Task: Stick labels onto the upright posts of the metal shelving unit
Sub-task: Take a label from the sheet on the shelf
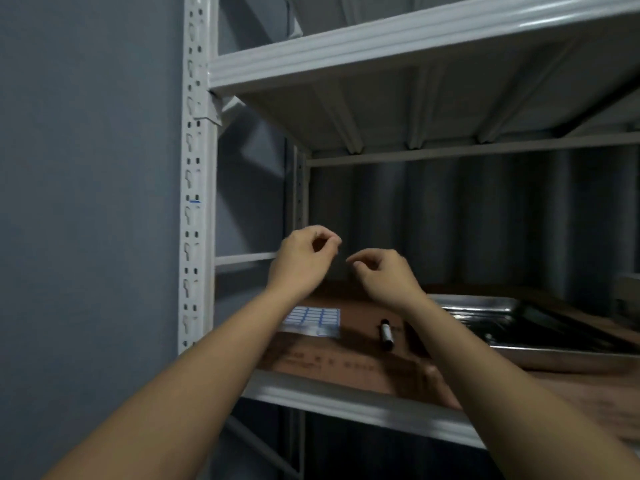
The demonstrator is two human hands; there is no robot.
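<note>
The white front-left upright post [194,174] of the metal shelving unit runs down the left of the view, punched with slots. A label with a blue line [194,201] sits on it at mid height. Both hands are raised inside the shelf bay, above the shelf. My left hand [304,258] has its fingers curled and pinched together. My right hand [384,271] is close beside it, fingers also pinched. I cannot make out a label between the fingertips. A sheet of blue-bordered labels [313,319] lies on the shelf below my left wrist.
A black marker [386,335] lies on brown cardboard [346,362] on the shelf. A steel tray [540,327] sits to the right. The upper shelf [398,50] hangs overhead. A rear post [300,188] stands behind the hands. A grey wall [86,202] is on the left.
</note>
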